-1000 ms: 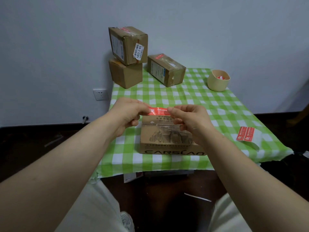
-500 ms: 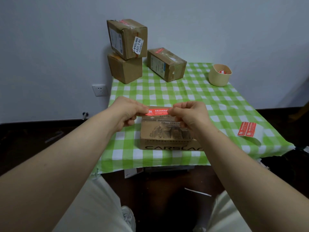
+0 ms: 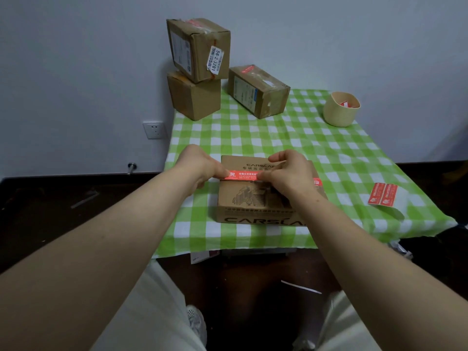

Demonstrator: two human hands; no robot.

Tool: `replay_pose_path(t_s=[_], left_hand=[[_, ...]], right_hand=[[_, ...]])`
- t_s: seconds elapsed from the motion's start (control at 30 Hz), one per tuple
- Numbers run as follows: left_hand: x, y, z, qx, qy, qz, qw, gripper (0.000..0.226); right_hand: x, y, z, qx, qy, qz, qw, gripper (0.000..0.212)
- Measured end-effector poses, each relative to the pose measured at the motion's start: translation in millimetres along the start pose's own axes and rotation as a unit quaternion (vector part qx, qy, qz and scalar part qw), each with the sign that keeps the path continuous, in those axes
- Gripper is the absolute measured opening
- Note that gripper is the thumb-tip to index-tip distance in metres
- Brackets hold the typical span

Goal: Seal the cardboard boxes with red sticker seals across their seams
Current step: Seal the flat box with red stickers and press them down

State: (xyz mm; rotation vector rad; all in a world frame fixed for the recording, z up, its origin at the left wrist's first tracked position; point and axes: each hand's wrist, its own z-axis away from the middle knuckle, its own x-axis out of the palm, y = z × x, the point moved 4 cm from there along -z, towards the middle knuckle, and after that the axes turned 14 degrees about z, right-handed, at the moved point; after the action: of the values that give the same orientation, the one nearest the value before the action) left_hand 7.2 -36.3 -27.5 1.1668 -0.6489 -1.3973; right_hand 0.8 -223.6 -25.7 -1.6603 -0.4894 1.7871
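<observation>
The red seal (image 3: 244, 174) has dropped onto the CARSLAN box (image 3: 253, 203) seam, left hand (image 3: 200, 165) and right hand (image 3: 287, 173) fingers (image 3: 223, 172) pinching its ends; needs pressing down, back boxes (image 3: 258, 92) look done.

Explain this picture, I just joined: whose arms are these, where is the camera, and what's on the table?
No machine: these are a person's bare arms, seen from a camera worn on the head, looking down. The left hand and right hand each pinch one end of a red sticker, held over the top of the near box. It sits on a green-checked table. At the back stand three more boxes, two stacked. A beige cup and spare stickers sit to the right.
</observation>
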Motion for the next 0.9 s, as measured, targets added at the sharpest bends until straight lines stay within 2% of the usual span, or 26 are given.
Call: replay_pose_path(t_s=[0.6,0.9], left_hand=[[5.3,7.4,-4.5,0.045,0.034,-0.157,0.986,0.038],[6.1,8.6,-5.2,0.042,0.034,-0.183,0.982,0.038]], right_hand=[[7.4,-3.2,-0.6,-0.007,0.002,0.065,0.998,0.037],[8.3,-2.0,0.5,0.011,-0.008,0.038,0.999,0.037]])
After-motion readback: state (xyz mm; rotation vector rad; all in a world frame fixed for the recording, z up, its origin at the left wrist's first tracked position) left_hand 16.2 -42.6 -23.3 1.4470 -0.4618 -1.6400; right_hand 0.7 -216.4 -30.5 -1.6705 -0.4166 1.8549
